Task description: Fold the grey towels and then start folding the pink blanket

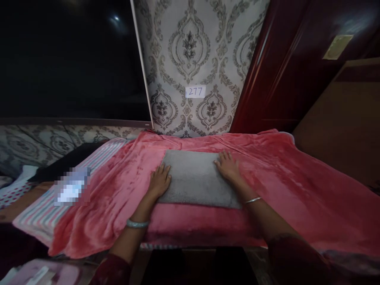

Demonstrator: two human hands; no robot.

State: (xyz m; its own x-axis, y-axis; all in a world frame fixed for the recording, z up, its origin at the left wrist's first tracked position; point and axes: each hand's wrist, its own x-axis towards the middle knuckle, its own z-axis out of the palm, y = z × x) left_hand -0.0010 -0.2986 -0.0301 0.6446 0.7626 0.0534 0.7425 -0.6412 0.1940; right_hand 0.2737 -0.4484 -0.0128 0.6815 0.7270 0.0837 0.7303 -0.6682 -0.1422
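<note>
A flat grey rectangular cloth [192, 178] lies spread on a pink plush blanket [297, 190]. My left hand [160, 181] rests on the cloth's left edge, palm down with the fingers extended. On the upper right part of the cloth lies my right hand [228, 165], flat, its fingers spread. Neither hand grips anything. A pale bangle circles my left wrist, and a silver one my right.
Striped bedding [101, 158] shows under the blanket's left side, with a pixelated bright object [71, 188] on it. Behind are a large dark screen [68, 59] and a patterned wall with a paper label [195, 91]. A brown cardboard panel [344, 118] leans at right.
</note>
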